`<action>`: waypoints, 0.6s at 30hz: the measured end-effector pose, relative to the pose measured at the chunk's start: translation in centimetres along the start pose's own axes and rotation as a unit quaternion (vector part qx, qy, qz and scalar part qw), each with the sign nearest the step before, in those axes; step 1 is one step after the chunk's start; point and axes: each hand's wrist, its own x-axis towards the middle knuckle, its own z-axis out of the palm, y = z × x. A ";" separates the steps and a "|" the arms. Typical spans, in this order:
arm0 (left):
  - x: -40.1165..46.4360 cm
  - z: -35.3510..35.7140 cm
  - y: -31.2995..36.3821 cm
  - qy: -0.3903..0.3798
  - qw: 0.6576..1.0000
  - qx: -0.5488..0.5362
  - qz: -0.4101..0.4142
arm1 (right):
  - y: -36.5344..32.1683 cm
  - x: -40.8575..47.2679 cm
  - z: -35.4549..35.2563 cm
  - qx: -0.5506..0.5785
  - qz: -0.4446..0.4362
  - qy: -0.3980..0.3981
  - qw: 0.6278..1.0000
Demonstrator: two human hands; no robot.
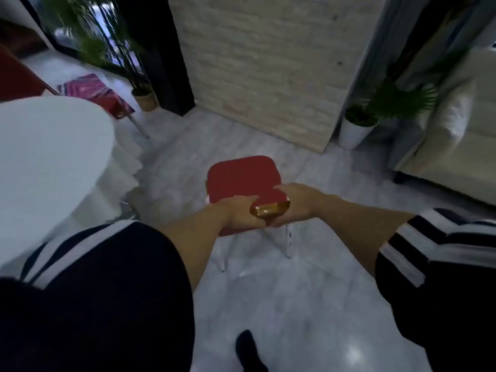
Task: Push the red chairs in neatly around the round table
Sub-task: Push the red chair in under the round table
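A red chair (pixel 243 178) with white legs stands on the marble floor in front of me, its seat facing away. My left hand (pixel 241 210) and my right hand (pixel 298 202) both grip the top of its backrest, which has a shiny gold edge (pixel 269 210) between them. The white round table (pixel 48 162) fills the left side, about a chair's width from this chair. A second red chair (pixel 96 92) carrying a pink patterned cushion sits at the table's far side. Part of another red chair back (pixel 16 76) shows at the far left.
A stone-clad pillar (pixel 268 68) rises straight ahead. A potted plant in a white pot (pixel 355 130) stands to its right, another plant in a tan pot (pixel 145 96) to its left. A pale sofa (pixel 456 146) lines the right side. My shoe (pixel 248 350) shows below.
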 end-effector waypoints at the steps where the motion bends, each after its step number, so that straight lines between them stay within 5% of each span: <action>1: 0.3 0.3 -0.3 -0.007 1.000 -0.005 0.003 | -0.1 0.2 0.2 -0.023 -0.004 -0.009 1.000; 18: 1.5 3.7 -3.0 0.112 0.993 0.009 -0.034 | 2.9 3.0 1.6 -0.139 -0.051 -0.013 0.989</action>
